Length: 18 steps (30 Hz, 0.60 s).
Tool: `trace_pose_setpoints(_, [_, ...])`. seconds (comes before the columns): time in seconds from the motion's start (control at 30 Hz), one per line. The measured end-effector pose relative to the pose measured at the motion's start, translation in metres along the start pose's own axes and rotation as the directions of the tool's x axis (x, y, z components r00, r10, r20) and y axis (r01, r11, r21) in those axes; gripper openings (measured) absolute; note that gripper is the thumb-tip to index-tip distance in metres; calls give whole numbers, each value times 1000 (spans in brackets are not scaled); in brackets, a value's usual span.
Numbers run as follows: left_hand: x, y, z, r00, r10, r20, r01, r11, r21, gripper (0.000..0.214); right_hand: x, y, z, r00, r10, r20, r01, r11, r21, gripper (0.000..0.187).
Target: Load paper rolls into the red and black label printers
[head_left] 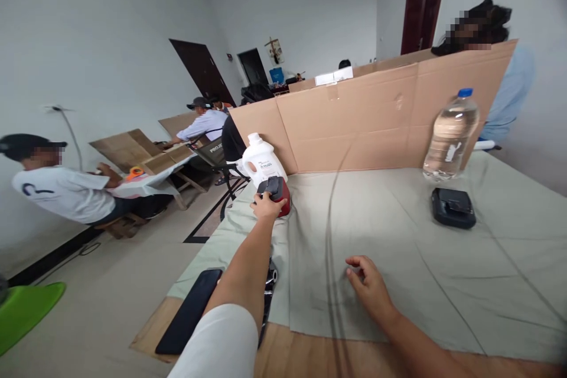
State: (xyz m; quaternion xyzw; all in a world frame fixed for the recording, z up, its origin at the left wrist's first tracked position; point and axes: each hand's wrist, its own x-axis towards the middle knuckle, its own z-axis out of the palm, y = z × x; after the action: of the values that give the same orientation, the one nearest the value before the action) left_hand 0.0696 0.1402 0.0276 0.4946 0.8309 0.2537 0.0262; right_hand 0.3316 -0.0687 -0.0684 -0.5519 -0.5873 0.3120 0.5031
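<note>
Nearest me, a white sleeve (217,339) runs to the left hand (266,207), whose fingers grip a red-and-black block (286,198); just beyond them I see a white jug (264,160). My right hand (368,287) has its fingers loosely curled over the counter (301,354), thumb slightly apart. Beyond these, to the right, are a black case (452,208) and a bottle (450,139).

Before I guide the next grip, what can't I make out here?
Head view, all:
Lower front of the white jug: hidden by the red-and-black block and left hand.
Jug's fine print: too small.
Shiny dark item: partly hidden by the left forearm.
Right forearm: cut off by the bottom edge.
</note>
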Motion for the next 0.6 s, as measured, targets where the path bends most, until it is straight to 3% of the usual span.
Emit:
trace_pose_setpoints(0.17, [-33,18,-17,997,11,-78,-15,998,-59,53,5,-2,-8,998,-13,-63,15,999,31,25])
trace_pose_setpoints(0.27, [-71,27,-34,987,121,-102,-133,984,-119,53,14,3,-18,990,48,-135,-36,995,89,32])
trace_pose_setpoints(0.43, [-174,32,-55,904,413,-111,-427,881,-203,51,26,12,-26,976,148,-160,-107,965,241,53])
trace_pose_setpoints(0.53, [-242,32,-57,843,527,-111,-536,802,-263,51,24,9,-28,986,98,-136,-50,947,318,61])
trace_pose_setpoints(0.6, [-279,32,-54,834,541,-111,-547,782,-299,54,21,5,-31,989,36,-143,17,937,350,61])
